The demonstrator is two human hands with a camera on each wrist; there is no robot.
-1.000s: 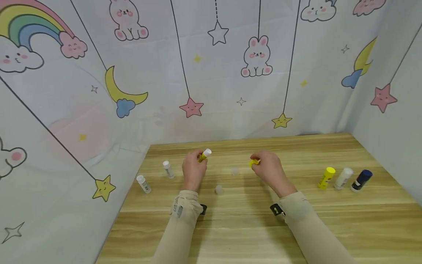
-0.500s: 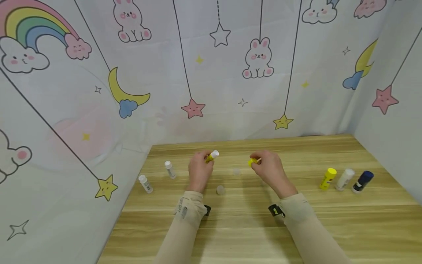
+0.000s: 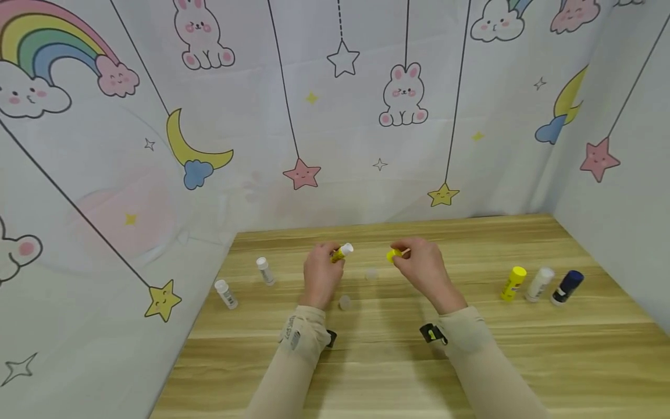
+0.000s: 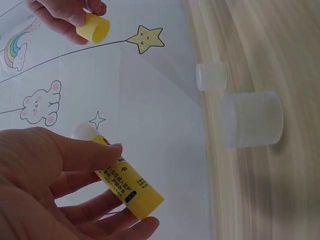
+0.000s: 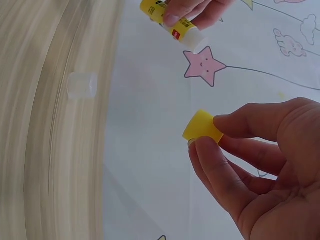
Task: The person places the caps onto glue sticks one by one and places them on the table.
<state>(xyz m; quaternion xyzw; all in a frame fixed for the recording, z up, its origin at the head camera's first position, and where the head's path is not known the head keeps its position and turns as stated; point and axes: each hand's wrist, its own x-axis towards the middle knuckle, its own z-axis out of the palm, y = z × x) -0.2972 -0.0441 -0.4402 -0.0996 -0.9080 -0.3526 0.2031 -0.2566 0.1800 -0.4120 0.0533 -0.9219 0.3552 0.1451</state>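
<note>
My left hand (image 3: pixel 323 276) grips a yellow glue stick (image 4: pixel 129 186) around its barrel, above the table. Its white end (image 3: pixel 347 249) is uncovered and tilts up toward the right hand. Between thumb and fingers, my right hand (image 3: pixel 421 269) pinches a yellow cap (image 5: pixel 202 126), its open side facing the glue stick. A gap separates cap and stick. Two translucent white caps (image 3: pixel 371 273) rest on the table below and between the hands; the nearer translucent cap (image 3: pixel 345 302) lies close to the left wrist.
Two white glue sticks without caps (image 3: pixel 265 271) stand at the left of the wooden table (image 3: pixel 387 372). At the right, a yellow glue stick (image 3: pixel 513 283), a white glue stick (image 3: pixel 540 284) and a dark blue one (image 3: pixel 567 287) stand in a row. A patterned curtain (image 3: pixel 345 128) borders the table's back.
My left hand has moved right with the glue stick, closer to the yellow cap. The right hand holds the cap in nearly the same place, shifted slightly left.
</note>
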